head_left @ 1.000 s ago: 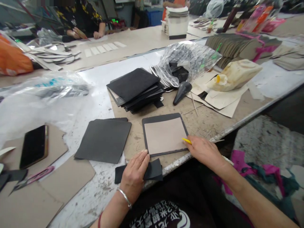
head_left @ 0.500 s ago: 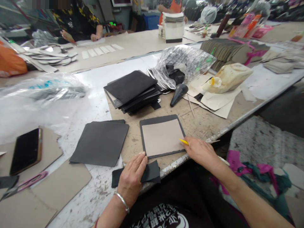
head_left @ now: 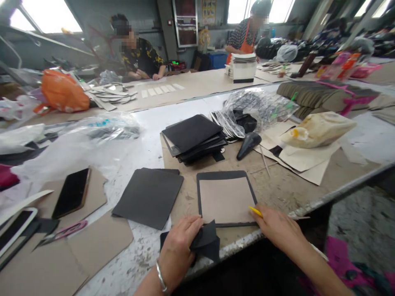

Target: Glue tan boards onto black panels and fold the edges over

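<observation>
In front of me lies a dark grey rectangular sheet point(head_left: 226, 175) with a smaller beige panel point(head_left: 226, 197) on top of it. My right hand point(head_left: 277, 226) is closed at the panel's lower right corner. From its fingers sticks the yellow tip of a slim tool point(head_left: 256, 211); its full shape is hidden. My left hand point(head_left: 182, 242) is closed on a black strip point(head_left: 207, 240) at the table's front edge, its fingertips by the sheet's lower left corner. Left of the sheet are overlapping dark grey sheets point(head_left: 149, 197). A black stack point(head_left: 194, 135) stands behind.
A dark cone-shaped object point(head_left: 249, 144) and a yellowed plastic container point(head_left: 319, 129) lie at the back right. On the left are a phone point(head_left: 71, 192), pink-handled scissors point(head_left: 70, 229) and beige offcuts point(head_left: 101, 238). Two people work at the far table point(head_left: 197, 86).
The camera view has tilted up, showing more of the room. My left fingers have drawn together on the black strip, and part of it now stands up. The right hand keeps its place.
</observation>
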The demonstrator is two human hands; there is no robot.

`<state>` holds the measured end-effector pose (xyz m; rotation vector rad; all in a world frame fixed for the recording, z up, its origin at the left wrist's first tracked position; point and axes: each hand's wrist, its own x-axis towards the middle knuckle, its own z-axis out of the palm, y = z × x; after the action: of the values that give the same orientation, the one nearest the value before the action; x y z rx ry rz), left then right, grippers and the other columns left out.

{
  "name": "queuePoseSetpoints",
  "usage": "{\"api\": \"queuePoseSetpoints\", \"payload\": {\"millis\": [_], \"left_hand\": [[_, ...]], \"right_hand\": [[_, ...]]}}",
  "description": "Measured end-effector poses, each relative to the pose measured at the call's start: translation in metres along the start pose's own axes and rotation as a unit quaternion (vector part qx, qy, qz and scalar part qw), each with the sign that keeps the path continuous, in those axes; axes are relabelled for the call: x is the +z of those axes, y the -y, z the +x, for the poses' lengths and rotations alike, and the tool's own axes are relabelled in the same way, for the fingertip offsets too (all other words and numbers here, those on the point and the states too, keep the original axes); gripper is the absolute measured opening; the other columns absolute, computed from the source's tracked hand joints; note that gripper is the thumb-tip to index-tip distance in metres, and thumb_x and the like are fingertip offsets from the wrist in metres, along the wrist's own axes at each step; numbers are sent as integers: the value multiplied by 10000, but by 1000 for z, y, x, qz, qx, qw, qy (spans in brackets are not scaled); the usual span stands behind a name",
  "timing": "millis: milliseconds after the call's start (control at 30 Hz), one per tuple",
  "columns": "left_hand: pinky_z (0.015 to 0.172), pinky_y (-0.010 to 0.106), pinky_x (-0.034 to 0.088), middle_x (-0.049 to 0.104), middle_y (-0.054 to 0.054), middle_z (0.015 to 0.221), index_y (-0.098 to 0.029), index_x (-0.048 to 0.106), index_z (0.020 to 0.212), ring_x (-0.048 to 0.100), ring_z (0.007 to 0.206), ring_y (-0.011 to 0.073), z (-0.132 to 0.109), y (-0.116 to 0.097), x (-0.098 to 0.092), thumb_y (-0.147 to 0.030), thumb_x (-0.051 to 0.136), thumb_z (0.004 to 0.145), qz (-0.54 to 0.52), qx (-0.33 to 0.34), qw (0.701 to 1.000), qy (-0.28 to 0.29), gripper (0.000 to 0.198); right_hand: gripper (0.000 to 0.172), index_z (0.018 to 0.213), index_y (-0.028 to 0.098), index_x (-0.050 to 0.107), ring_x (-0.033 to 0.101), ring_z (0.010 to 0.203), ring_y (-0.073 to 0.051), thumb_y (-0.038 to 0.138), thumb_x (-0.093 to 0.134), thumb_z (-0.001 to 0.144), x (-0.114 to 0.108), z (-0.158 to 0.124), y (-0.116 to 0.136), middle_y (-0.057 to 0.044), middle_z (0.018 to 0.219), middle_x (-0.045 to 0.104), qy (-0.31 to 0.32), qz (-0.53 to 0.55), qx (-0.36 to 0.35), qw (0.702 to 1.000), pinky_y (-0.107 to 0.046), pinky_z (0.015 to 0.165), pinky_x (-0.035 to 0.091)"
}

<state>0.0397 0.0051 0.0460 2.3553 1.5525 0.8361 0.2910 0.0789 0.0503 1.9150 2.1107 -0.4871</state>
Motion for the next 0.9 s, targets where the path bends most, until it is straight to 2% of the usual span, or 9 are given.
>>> {"api": "queuePoseSetpoints", "payload": {"millis": [167,300,400,633,800,900], "left_hand": [[865,367,507,657,116,1011,-107,598,995,593,975,212,27,-12,1,44,344,491,6,1,999,44,584],[969,502,396,595,132,1163,-134,603,1037,505,1130,270,51,-12,17,55,370,510,51,-8,995,88,607],[966,571,359,563,144,1211,-149,601,1065,453,1178,316,61,-8,32,68,384,521,82,-3,991,102,624],[889,604,416,545,172,1224,-134,586,1095,435,1178,362,53,5,50,104,345,522,119,82,988,46,666],[906,586,415,539,176,1230,-134,564,1125,425,1193,343,49,8,55,114,322,556,129,93,987,30,666],[908,581,416,541,176,1228,-137,563,1126,433,1188,337,49,8,56,116,318,570,131,97,986,26,658]], "right_hand": [[327,850,197,568,629,842,-249,342,279,902,0,1,0,-96,849,668,-2,12,-2,1000,-310,675,407],[309,852,198,570,628,835,-239,341,300,898,-4,-2,3,-92,855,664,2,18,8,1000,-304,670,403],[306,840,188,571,629,825,-236,325,304,901,-7,-5,5,-93,835,665,-13,28,7,999,-304,669,403],[249,845,188,578,633,788,-207,265,346,891,-8,-7,7,-85,825,665,-25,38,11,999,-269,640,395],[223,849,193,579,634,783,-204,224,360,878,-5,-9,8,-72,834,662,-24,30,17,999,-263,616,384],[254,810,197,584,633,770,-207,293,364,889,-11,-10,1,-68,786,664,-9,32,12,999,-263,608,374]]}}
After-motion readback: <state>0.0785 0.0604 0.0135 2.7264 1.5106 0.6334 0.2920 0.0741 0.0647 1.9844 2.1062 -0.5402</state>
